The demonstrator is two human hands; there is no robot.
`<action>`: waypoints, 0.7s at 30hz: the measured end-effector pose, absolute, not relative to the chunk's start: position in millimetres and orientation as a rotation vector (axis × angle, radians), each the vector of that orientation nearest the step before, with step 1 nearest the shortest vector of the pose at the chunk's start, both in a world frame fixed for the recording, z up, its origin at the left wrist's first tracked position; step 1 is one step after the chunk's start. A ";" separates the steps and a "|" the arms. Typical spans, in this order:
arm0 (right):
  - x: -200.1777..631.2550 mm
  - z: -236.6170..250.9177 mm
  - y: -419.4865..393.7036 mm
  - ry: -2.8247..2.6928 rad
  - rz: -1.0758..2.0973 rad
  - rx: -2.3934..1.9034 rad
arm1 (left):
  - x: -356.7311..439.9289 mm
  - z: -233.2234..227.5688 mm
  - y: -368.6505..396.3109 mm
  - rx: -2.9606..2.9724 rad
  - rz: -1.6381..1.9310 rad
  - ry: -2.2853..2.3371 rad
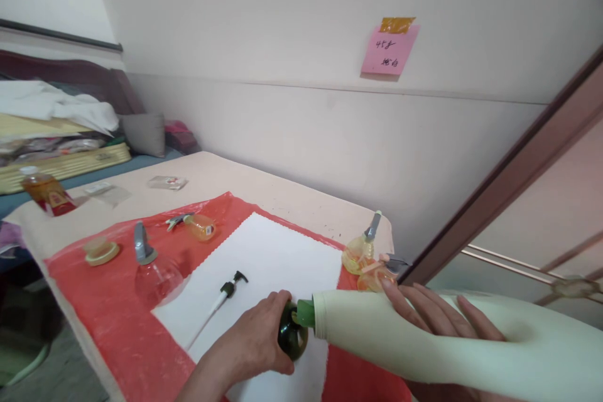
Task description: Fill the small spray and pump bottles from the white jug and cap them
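Head camera, single view: looks forward and down from above the near edge of the table (301, 198), tilted, close over the white cloth (268, 264) and red sheet (103, 301). Far wall (330, 125) fills the upper frame; door frame (509, 163) right.

Left hand (257, 342) wrapped around a small dark green bottle (292, 334) on the white cloth (264, 264). Right hand (438, 320) under a big pale jug (424, 342), tipped, green spout (305, 313) touching the bottle's top. Loose pump (221, 298) lying near, mid-cloth.

Beige table (301, 198) under red sheet (108, 301), perhaps plastic.
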State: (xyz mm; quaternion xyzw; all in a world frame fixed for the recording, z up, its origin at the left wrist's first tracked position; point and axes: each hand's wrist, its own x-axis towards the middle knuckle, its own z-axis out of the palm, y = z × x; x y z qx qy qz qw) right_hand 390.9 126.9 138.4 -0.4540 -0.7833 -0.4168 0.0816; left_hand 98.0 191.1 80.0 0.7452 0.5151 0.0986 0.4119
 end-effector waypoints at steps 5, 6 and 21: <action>389.6 138.5 125.1 -2.335 -1.265 -1.371 | 98.6 78.4 191.8 1.871 0.244 1.291; 389.5 138.4 125.0 -2.332 -1.262 -1.366 | 98.5 77.9 191.9 1.875 0.248 1.290; 391.2 136.7 125.7 -2.333 -1.223 -1.352 | 99.2 83.7 192.0 1.871 0.222 1.307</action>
